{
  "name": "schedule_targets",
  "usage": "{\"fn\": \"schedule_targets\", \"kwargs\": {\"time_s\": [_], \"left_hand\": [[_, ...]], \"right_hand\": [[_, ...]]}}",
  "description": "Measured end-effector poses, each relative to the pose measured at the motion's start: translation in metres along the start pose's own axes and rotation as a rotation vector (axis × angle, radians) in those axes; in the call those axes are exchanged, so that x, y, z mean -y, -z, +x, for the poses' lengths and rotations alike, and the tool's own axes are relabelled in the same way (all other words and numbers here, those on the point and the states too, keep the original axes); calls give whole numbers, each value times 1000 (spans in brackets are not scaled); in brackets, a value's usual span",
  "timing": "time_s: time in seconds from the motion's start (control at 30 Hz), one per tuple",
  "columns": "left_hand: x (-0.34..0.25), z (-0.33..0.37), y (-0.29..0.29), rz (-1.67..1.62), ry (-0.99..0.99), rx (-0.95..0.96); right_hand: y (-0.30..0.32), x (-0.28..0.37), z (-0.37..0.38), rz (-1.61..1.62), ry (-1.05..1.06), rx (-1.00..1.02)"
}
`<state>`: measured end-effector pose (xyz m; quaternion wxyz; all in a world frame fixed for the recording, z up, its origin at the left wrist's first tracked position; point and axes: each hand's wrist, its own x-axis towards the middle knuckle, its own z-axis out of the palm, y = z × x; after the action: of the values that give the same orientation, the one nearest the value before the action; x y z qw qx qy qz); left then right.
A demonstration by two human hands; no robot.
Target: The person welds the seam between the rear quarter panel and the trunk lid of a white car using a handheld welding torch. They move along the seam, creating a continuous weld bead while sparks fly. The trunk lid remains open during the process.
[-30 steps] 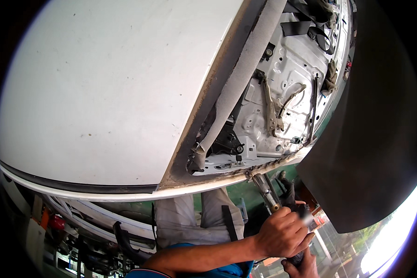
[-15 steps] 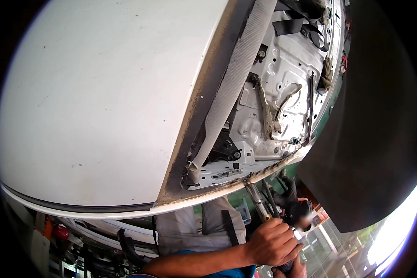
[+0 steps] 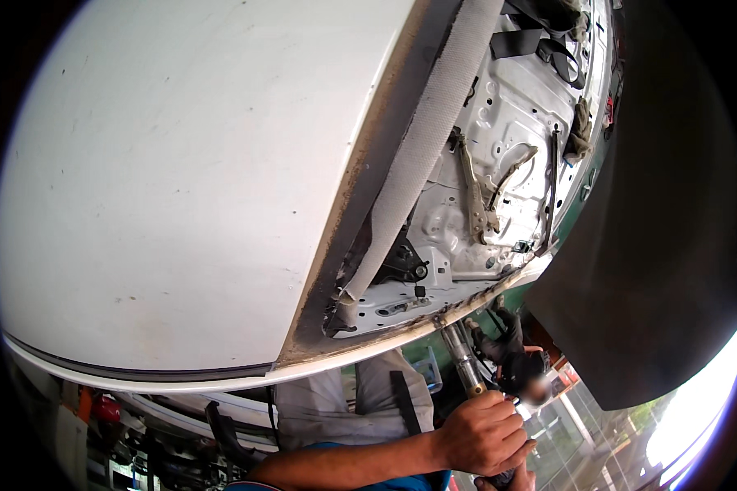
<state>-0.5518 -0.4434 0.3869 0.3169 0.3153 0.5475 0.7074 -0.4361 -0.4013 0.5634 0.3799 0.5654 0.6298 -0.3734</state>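
My left hand point(image 3: 481, 435) is wrapped around a slim silver tool point(image 3: 464, 360) with a brass-coloured collar. Just below it, at the lower edge of the picture, my right hand point(image 3: 512, 479) is closed on the dark rear end of the same tool. The narrow front end of the tool meets the pale, dark-stained edge point(image 3: 475, 303) of a window opening in a white car body. Its exact tip is too small to make out. My left forearm crosses in front of my light grey trousers.
The white roof point(image 3: 164, 188) fills the left, beside a grey fabric-covered strip point(image 3: 422, 123). Bare metal with brackets point(image 3: 479, 192) and black straps point(image 3: 516, 42) shows inside the opening. A large dark panel point(image 3: 647, 245) hangs at right. Another person point(image 3: 512, 352) is beyond the tool.
The car body has shifted slightly to the right in view. The tool's front end has moved a little right along the edge; both hands keep their hold.
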Motion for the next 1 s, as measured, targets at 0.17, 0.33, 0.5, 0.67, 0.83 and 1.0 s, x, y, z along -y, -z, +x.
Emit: {"fn": "schedule_targets", "kwargs": {"time_s": [0.17, 0.33, 0.5, 0.67, 0.83, 1.0], "left_hand": [[3, -2, 3, -30, 7, -11], [3, -2, 6, -47, 6, 1], [6, -4, 8, -50, -1, -15], [5, -6, 10, -61, 9, -11], [5, -7, 9, -68, 11, -31], [3, -6, 7, -62, 10, -47]], "right_hand": [[-6, 3, 2, 31, 26, -7], [-11, 7, 0, 45, 13, -14], [-12, 11, 2, 36, 8, -5], [-17, 13, -1, 42, 0, -25], [-15, 21, -2, -5, -12, -32], [-8, 10, -7, -7, -129, 42]]}}
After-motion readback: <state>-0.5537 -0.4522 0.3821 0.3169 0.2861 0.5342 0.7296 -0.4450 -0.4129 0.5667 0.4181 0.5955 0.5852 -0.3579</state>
